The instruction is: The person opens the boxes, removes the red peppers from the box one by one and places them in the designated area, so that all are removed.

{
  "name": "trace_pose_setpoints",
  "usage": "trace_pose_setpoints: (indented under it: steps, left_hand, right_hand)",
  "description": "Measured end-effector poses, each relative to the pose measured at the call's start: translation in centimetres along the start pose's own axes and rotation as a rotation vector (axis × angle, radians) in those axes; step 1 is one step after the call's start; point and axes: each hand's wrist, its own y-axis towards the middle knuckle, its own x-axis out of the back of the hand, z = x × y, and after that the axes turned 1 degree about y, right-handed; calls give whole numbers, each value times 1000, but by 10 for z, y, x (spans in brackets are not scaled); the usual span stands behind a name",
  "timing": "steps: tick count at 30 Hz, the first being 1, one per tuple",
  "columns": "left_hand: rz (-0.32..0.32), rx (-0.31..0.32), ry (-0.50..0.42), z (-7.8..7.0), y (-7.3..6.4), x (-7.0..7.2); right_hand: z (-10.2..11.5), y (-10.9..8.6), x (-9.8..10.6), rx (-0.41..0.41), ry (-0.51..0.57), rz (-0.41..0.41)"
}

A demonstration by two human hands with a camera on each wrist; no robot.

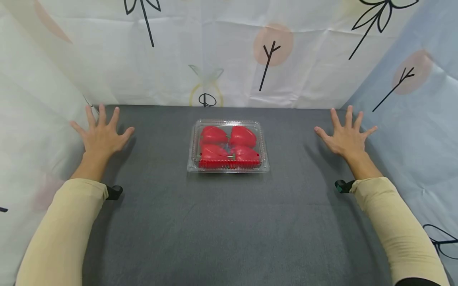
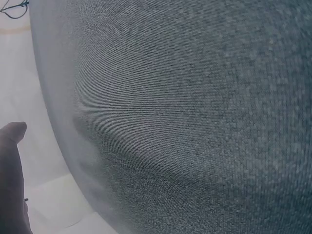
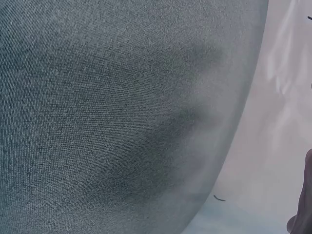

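Observation:
In the head view, a clear plastic clamshell box (image 1: pixel 229 170) lies at the middle of the grey table, toward its far edge. Inside it show several red bell peppers (image 1: pixel 243 136) with bits of green stem. My left hand (image 1: pixel 101 133), fingers spread wide, is at the far left, well apart from the box. Over on the far right, my right hand (image 1: pixel 345 135) is spread the same way and holds nothing. Only part of a thumb (image 2: pixel 10 175) shows in the left wrist view, and a sliver of a finger (image 3: pixel 303 200) in the right wrist view.
Grey cloth (image 1: pixel 229 230) covers the table. A pale patterned curtain (image 1: pixel 229 51) rises along the far edge and both sides, close by each hand. Black wrist straps (image 1: pixel 114 192) show at the cuffs of the cream sleeves (image 1: pixel 61 230).

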Motion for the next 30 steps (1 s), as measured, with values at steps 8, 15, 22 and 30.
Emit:
trace_pose_setpoints:
  steps: [8, 15, 22, 30]
  left_hand:
    - [3, 2, -10, -2, 0, 3]
    - [2, -7, 15, -11, 2, 8]
    - [-2, -37, -3, -25, 3, 11]
    - [-35, -89, -32, -45, 2, 9]
  right_hand:
    - [6, 3, 3, 16, -6, 3]
    - [11, 4, 3, 26, -3, -5]
    - [25, 1, 4, 60, 5, -24]
    - [49, -6, 8, 118, 11, -47]
